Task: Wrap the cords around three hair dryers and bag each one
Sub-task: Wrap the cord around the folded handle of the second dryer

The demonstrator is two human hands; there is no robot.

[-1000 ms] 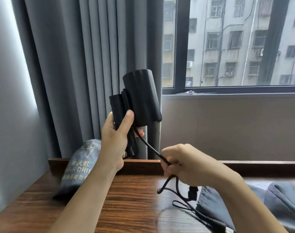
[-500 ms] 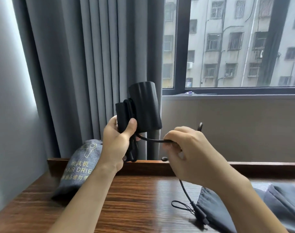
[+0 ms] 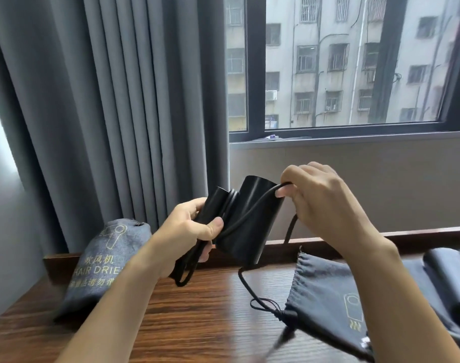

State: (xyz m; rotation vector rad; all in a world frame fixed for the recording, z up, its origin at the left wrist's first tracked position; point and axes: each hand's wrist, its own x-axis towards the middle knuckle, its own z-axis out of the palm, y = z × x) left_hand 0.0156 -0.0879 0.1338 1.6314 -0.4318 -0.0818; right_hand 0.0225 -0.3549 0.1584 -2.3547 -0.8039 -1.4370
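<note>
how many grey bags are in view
2: a filled bag standing at the desk's left against the curtain, and an empty bag lying flat at right under the right arm. More may be hidden off-frame right.

Bare wooden table (image 3: 187, 323) between filled bag (image 3: 103, 263) left, flat bag (image 3: 325, 297) right.

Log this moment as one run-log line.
step: cord wrapping | left hand: grips hair dryer | right hand: pinches cord over barrel | filled bag: left on table
</note>
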